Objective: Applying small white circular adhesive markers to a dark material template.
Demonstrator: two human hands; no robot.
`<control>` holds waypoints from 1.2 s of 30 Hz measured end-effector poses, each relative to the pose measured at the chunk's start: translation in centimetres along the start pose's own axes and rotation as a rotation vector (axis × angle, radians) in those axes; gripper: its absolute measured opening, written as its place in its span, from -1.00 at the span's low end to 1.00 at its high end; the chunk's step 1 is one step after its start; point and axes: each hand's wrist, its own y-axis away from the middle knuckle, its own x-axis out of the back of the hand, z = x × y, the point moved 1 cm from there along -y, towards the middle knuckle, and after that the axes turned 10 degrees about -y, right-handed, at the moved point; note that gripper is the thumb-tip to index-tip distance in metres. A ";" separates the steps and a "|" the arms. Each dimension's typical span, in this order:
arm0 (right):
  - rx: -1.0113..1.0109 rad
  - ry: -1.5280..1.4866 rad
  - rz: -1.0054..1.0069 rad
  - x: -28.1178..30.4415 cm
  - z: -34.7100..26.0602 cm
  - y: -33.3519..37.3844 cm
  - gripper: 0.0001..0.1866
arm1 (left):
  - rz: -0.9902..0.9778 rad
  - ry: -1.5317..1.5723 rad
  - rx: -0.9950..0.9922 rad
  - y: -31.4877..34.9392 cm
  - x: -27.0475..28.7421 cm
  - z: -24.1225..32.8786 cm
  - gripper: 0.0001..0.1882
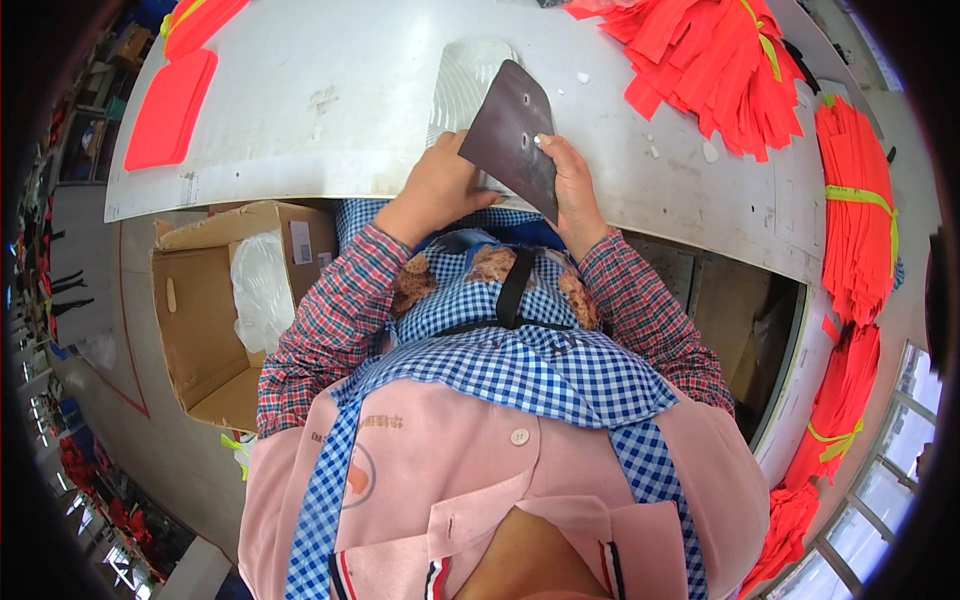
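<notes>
A dark brown-grey flat panel (515,125) with two small slots is held tilted above the table's front edge. My right hand (577,190) grips its right edge, thumb on the upper face near a slot. A small white bit shows at the thumb tip. My left hand (437,187) is closed at the panel's left corner, its fingertips hidden behind the panel. Beyond the panel, a pale translucent sheet (465,80) with curved ridges lies on the table, partly covered by it.
The white table (300,110) bears a red-orange stack (172,110) at left and fanned red-orange strips (700,70) at right. More tied strip bundles (858,205) hang past the right edge. An open cardboard box (205,330) holding clear plastic stands below left. Small white scraps (710,152) lie about.
</notes>
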 end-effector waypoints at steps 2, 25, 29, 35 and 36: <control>0.002 -0.017 0.014 -0.1 0.1 0.0 -0.88 | 0.034 -0.163 -0.011 0.2 -0.6 1.0 -0.65; 0.037 0.167 0.075 1.2 0.5 -0.7 -0.84 | 1.053 -0.572 1.006 29.8 19.2 -7.2 -0.75; -0.010 0.078 0.016 1.1 0.5 -0.7 -0.83 | 0.677 -0.524 1.356 36.3 11.3 -9.9 -0.72; -0.002 0.148 0.040 0.7 0.9 -0.2 -0.85 | 0.349 -0.431 1.473 40.6 2.2 -14.8 -0.68; -0.009 0.146 0.035 0.4 1.0 -0.1 -0.85 | 0.272 -0.441 1.480 41.3 1.1 -15.4 -0.68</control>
